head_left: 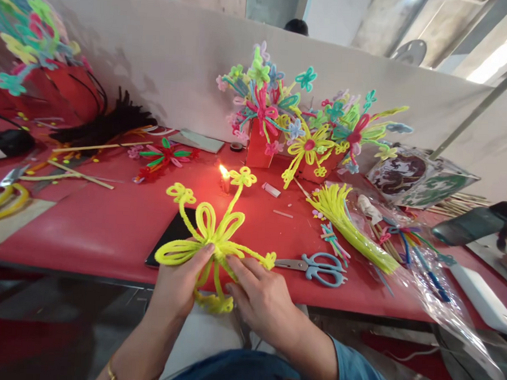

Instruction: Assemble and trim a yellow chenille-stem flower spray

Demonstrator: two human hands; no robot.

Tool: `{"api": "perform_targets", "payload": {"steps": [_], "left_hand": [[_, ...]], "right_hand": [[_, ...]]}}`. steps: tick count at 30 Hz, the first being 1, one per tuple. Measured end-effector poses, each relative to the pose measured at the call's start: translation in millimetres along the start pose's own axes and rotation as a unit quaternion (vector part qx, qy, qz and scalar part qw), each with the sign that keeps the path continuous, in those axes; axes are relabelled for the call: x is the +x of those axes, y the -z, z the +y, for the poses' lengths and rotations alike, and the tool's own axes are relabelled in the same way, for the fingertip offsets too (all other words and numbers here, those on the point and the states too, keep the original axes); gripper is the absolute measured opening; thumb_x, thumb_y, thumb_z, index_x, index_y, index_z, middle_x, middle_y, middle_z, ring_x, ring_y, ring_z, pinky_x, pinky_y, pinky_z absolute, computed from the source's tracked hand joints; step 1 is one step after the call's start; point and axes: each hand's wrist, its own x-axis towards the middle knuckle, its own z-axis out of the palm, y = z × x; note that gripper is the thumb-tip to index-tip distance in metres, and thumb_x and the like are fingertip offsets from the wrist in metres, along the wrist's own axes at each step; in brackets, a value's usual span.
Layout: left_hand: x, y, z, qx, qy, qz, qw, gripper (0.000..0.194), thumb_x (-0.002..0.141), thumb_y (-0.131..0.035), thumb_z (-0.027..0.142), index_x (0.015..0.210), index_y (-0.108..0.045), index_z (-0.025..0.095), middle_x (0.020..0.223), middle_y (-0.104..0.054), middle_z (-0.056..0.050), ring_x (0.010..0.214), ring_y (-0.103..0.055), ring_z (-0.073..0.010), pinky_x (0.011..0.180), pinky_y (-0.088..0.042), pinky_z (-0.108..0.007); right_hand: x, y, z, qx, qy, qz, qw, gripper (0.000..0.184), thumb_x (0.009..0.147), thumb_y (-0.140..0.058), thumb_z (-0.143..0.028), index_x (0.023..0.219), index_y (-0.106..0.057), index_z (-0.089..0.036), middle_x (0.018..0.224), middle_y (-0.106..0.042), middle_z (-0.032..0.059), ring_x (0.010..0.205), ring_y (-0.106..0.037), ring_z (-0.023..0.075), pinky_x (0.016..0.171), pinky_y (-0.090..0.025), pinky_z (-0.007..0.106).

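Observation:
Both my hands hold a yellow pipe-cleaner flower just over the near edge of the red table. My left hand is closed round its looped petals from the left, thumb up at the centre. My right hand pinches the stems at the centre from the right, fingers pressed together. The flower's long curled stems stick up and out toward a small lit candle.
Blue scissors lie right of my hands, then a bundle of yellow pipe cleaners in clear plastic. Red boxes of finished colourful flowers stand at the back. A dark phone lies under the flower. Sticks, wires and more flowers lie at left.

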Motion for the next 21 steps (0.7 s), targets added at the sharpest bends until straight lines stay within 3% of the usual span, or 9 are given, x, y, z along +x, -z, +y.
{"api": "perform_targets", "payload": {"steps": [4,6,9,11,15,21], "left_hand": [[-1.7,-4.4,0.1,-0.079,0.025,-0.004,0.997,0.016,0.057,-0.073,0.023,0.069,-0.064,0.018,0.066,-0.069,0.004,0.071,-0.065,-0.0188,0.067,-0.052,-0.028],[-4.6,-5.6,-2.1,-0.087,0.034,-0.034,0.995,0.017,0.057,-0.074,0.023,0.069,-0.064,0.017,0.069,-0.070,0.002,0.070,-0.065,-0.0191,0.066,-0.052,-0.029],[-9.8,-7.2,-6.4,-0.080,0.043,-0.095,0.991,0.014,0.063,-0.072,0.023,0.072,-0.066,0.015,0.075,-0.071,-0.002,0.073,-0.065,-0.0206,0.067,-0.052,-0.030],[-12.3,-7.3,-9.4,-0.074,0.036,-0.125,0.989,0.014,0.065,-0.070,0.022,0.077,-0.067,0.015,0.078,-0.072,-0.003,0.077,-0.065,-0.0210,0.069,-0.052,-0.030],[-13.3,-5.6,-14.6,-0.053,-0.003,-0.141,0.989,0.018,0.067,-0.069,0.022,0.084,-0.069,0.018,0.082,-0.073,-0.002,0.082,-0.065,-0.0214,0.072,-0.053,-0.031],[-14.1,-7.8,-16.2,-0.016,-0.017,-0.112,0.993,0.019,0.061,-0.073,0.028,0.075,-0.071,0.016,0.076,-0.073,-0.004,0.074,-0.066,-0.0236,0.066,-0.055,-0.032]], "right_hand": [[6.7,15.2,5.7,0.024,-0.070,0.083,0.994,0.020,0.081,-0.053,-0.030,0.095,-0.060,-0.017,0.089,-0.063,0.0082,0.085,-0.057,0.0202,0.076,-0.047,0.035],[13.4,19.1,9.8,0.066,-0.130,0.050,0.988,0.030,0.075,-0.061,-0.036,0.097,-0.059,-0.015,0.091,-0.063,0.0089,0.087,-0.058,0.0219,0.077,-0.047,0.037],[22.1,18.7,15.0,0.185,-0.183,-0.065,0.963,0.034,0.071,-0.064,-0.037,0.098,-0.060,-0.016,0.090,-0.066,0.0057,0.086,-0.061,0.0217,0.074,-0.048,0.034],[24.9,16.2,16.8,0.287,-0.180,-0.103,0.935,0.030,0.075,-0.060,-0.035,0.101,-0.061,-0.018,0.094,-0.067,0.0028,0.089,-0.062,0.0205,0.076,-0.048,0.031],[23.9,11.6,16.0,0.410,-0.169,-0.081,0.893,0.033,0.076,-0.061,-0.033,0.104,-0.061,-0.016,0.099,-0.067,0.0021,0.097,-0.061,0.0206,0.082,-0.046,0.028],[18.9,11.0,13.4,0.398,-0.178,-0.057,0.898,0.029,0.076,-0.061,-0.027,0.102,-0.061,-0.015,0.098,-0.067,0.0040,0.092,-0.062,0.0208,0.080,-0.047,0.028]]}}
